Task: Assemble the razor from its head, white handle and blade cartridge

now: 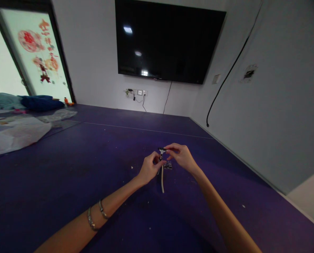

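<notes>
Both hands meet above the dark purple floor (67, 182). The left hand (149, 168) is closed around the upper part of a small razor-like tool with a white slim handle (162, 181); its fingers are pressed together on the stem, and the handle hangs down from the fist toward the floor. The right hand (182, 156) pinches the small dark head of the tool (161, 150) between thumb and forefinger, the other fingers curled loosely. Just under the hands, a small dark grid-patterned piece (168, 164) is visible; I cannot tell if it lies on the floor or is held.

In my judgement, the risk here is the small head: the pinch covers only a little surface, so a pull or twist that is too strong may let it slip out and fall among the white crumbs on the floor. If the head carries a blade, a sliding fingertip could be cut.

A black wall-mounted television (170, 38) hangs ahead, and crumpled cloths (17, 131) lie far to the left.
</notes>
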`<action>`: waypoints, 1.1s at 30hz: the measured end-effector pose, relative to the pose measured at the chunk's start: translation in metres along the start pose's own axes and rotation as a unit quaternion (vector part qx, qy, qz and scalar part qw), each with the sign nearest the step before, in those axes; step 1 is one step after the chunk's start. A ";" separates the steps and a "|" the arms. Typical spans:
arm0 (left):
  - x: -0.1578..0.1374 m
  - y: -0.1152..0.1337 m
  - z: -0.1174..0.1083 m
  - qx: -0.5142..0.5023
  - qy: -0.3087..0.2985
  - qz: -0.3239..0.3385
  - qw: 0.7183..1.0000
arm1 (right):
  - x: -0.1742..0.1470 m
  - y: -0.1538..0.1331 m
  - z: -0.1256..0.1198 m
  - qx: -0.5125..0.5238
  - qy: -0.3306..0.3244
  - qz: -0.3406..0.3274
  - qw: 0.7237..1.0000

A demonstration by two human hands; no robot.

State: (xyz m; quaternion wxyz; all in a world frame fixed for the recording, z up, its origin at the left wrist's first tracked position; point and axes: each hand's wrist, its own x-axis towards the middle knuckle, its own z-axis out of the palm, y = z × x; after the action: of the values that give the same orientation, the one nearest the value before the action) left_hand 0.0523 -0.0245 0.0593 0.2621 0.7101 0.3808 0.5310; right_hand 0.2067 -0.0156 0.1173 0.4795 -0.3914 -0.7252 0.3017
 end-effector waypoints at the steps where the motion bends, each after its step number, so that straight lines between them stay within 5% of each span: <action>1: 0.000 0.000 0.000 0.002 0.001 0.000 1.000 | 0.000 0.000 0.000 0.001 0.001 0.002 1.000; 21: 0.008 -0.010 -0.004 0.021 0.028 0.007 0.999 | 0.002 0.011 -0.002 -0.006 0.001 -0.014 1.000; 27: 0.025 -0.019 -0.018 -0.089 0.028 -0.068 0.993 | 0.003 0.010 -0.012 -0.042 0.027 0.013 0.999; 33: 0.037 -0.016 -0.033 -0.198 0.049 -0.128 0.971 | 0.002 0.013 -0.001 -0.065 -0.015 0.072 0.995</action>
State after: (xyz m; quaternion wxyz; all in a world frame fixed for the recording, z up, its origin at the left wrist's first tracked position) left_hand 0.0222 0.0138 0.0766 0.4445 0.5627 0.3678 0.5921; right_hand 0.2109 -0.0074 0.1078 0.4189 -0.4688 -0.7201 0.2935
